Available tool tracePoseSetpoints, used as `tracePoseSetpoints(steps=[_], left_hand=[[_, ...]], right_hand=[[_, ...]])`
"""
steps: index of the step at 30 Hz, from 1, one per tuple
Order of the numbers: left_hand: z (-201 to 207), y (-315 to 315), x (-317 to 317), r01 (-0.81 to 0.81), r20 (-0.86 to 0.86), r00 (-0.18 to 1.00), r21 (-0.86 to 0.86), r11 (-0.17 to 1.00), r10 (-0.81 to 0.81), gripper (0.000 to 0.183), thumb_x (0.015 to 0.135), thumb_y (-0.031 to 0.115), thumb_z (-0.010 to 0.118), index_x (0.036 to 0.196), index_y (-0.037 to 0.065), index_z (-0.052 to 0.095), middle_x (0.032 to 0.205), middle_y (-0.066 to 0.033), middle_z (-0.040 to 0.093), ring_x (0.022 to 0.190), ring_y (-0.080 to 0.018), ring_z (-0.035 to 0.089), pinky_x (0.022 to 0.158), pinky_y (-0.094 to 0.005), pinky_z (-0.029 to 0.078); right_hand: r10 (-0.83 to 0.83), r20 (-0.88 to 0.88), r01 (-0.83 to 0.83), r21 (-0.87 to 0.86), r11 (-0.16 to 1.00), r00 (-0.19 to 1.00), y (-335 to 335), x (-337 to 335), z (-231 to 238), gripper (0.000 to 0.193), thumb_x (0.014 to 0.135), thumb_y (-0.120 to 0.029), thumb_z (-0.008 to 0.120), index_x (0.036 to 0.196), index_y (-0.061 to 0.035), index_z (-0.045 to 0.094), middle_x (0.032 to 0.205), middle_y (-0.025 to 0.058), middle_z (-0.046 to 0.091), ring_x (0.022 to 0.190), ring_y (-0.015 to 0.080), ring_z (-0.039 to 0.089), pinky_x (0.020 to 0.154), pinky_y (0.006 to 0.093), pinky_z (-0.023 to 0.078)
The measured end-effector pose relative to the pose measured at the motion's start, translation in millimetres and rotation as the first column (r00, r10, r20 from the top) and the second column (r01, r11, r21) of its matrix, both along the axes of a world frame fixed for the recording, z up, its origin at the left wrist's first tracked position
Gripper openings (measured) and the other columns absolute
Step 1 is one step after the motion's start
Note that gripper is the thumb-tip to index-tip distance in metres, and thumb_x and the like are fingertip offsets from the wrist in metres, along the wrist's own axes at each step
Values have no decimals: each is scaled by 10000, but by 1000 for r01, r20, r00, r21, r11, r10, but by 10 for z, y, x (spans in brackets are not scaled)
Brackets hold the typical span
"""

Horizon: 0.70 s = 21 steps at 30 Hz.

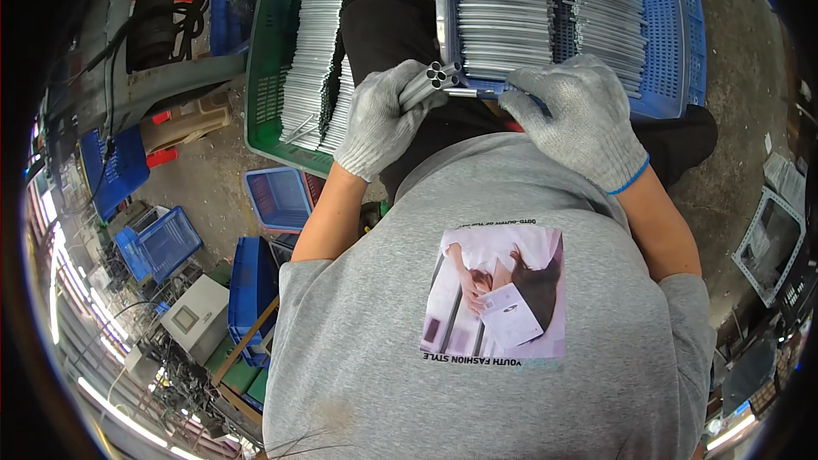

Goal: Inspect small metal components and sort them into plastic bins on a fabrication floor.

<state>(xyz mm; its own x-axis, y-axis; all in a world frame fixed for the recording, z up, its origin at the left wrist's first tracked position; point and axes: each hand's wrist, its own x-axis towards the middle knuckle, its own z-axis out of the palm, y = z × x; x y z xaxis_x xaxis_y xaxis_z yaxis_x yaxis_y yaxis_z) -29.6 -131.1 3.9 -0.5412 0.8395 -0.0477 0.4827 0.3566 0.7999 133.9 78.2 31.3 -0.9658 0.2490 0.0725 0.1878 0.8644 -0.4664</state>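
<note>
Both my hands wear grey knitted gloves and are raised over my lap. My left hand (388, 115) is closed around a small bundle of short metal tubes (433, 78), whose open round ends point up and to the right. To the right of it, my right hand (575, 106) is closed on a slim hand tool (477, 94) with a bright metal shaft. The shaft points left toward the tubes, just below their open ends; whether it touches them I cannot tell. Most of the tool's handle is hidden in the glove.
A green plastic basket (256, 111) with stacked metal tubes (313, 43) stands ahead on the left. A blue basket (669, 43) with more stacked tubes (504, 8) is ahead on the right. Smaller blue bins (277, 196) and a grey machine frame (170, 85) are at the left.
</note>
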Motion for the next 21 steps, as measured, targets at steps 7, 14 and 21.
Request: tracePoseSetpoints(steps=[7, 14, 21], left_hand=[[44, 39, 77, -19, -241, 970, 47, 999, 30, 171, 784, 84, 796, 938, 93, 721, 766, -23, 727, 642, -204, 641, 711, -340, 495], [72, 60, 115, -24, -370, 928, 57, 998, 43, 170, 789, 100, 796, 950, 93, 740, 797, -15, 728, 675, -193, 639, 747, -326, 495], [88, 30, 97, 5, -359, 933, 93, 996, 29, 169, 801, 140, 800, 953, 88, 750, 819, -15, 744, 676, -195, 643, 750, -333, 497]], right_hand=[[12, -66, -8, 57, 998, 998, -5, -44, -72, 287, 942, -295, 664, 729, -136, 770, 464, -13, 574, 363, 141, 480, 459, 276, 455], [20, -24, -21, -32, 999, 1000, -30, -52, 76, 246, 924, -273, 684, 751, -124, 778, 481, -3, 588, 382, 152, 487, 483, 290, 457], [-25, -1, 25, -63, 998, 1000, -12, -85, 35, 253, 925, -273, 688, 739, -127, 777, 484, -1, 595, 383, 153, 490, 469, 286, 438]])
